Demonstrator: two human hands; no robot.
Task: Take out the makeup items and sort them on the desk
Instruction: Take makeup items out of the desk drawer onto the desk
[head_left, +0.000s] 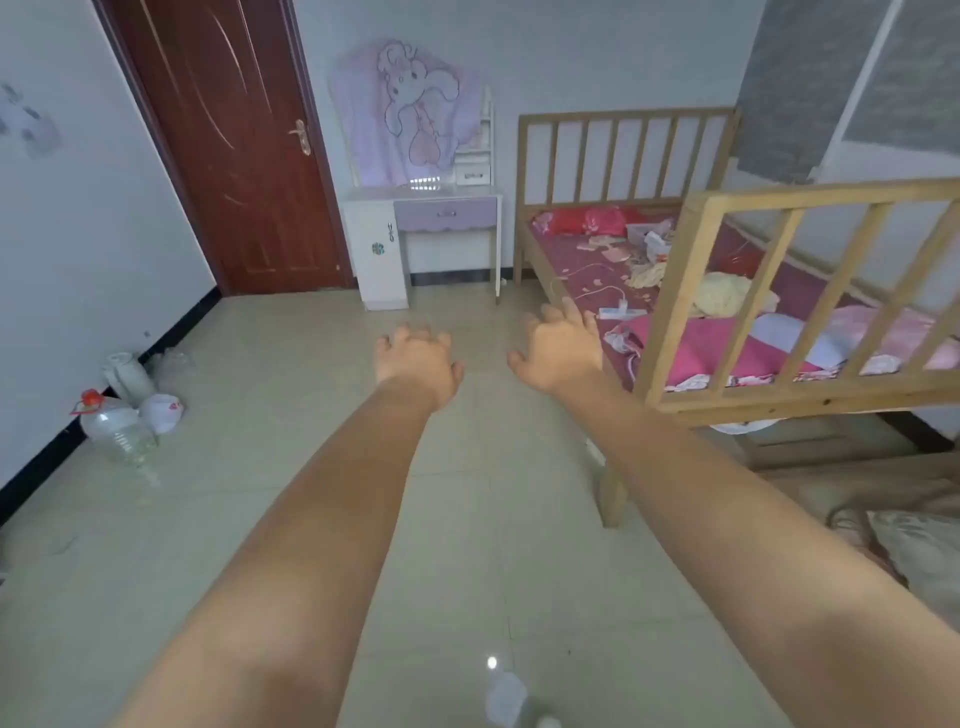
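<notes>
A small white dressing desk (363, 197) with a lilac drawer (445, 213) stands against the far wall, between the door and the bed. A pink cartoon cloth (410, 109) covers its mirror. No makeup items are visible on it from here. Both my arms stretch forward over the tiled floor. My left hand (418, 364) and my right hand (558, 351) hover in the air with fingers loosely spread, and neither holds anything. The desk is well beyond both hands.
A brown door (228, 145) is shut at the left. A wooden-railed bed (779, 291) with pink bedding and scattered clutter fills the right. Plastic bottles and bags (130, 405) lie by the left wall. Open tiled floor lies between me and the desk.
</notes>
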